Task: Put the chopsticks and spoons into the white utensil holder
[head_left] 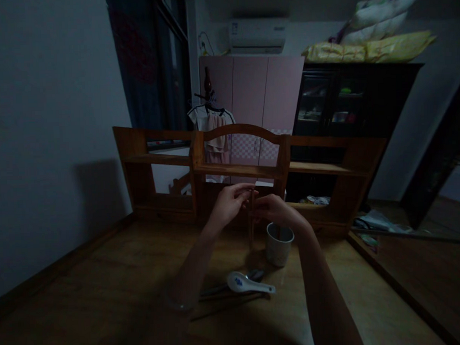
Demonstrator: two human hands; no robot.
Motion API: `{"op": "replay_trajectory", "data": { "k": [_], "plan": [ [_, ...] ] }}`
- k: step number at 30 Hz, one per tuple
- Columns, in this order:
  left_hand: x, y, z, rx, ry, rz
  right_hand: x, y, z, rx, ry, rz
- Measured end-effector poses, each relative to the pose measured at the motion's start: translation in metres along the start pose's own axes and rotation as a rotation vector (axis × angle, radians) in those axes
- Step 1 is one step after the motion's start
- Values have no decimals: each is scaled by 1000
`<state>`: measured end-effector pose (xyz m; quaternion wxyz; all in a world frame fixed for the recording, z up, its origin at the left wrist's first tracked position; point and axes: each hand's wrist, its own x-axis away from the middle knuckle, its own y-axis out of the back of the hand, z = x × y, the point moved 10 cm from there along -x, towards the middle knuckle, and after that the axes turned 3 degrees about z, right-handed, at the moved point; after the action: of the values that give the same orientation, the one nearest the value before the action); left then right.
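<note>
My left hand pinches some thin sticks near the top, and they hang between my hands. Below it, a white spoon with a blue mark lies on the counter. High above my hands, the air conditioner has a label too small to read. My right hand curls its fingers by the sticks; I can't tell if they pinch. Just below it stands a pale cup.

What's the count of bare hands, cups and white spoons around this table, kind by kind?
Hands: 2 (left hand, right hand)
Cup: 1
White spoon: 1
Total: 4
Left out, too dim to count surely: whatever slender sticks are between the hands, and the thin dark utensils by the spoon.
</note>
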<state>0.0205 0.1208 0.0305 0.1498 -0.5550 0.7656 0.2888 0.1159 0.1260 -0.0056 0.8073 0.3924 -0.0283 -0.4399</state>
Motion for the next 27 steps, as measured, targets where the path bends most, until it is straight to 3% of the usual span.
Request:
{"op": "replay_trajectory", "data": {
  "k": [6, 17, 27],
  "plan": [
    [-6, -4, 27, 20, 53, 60, -2, -9, -20, -95, -58, 65],
    [3, -10, 0, -175, -85, 203, 1, -14, -9, -139, -4, 146],
    [2, -11, 5, -51, -99, 263, 3, -20, -16, -159, -35, 207]
  ]
}}
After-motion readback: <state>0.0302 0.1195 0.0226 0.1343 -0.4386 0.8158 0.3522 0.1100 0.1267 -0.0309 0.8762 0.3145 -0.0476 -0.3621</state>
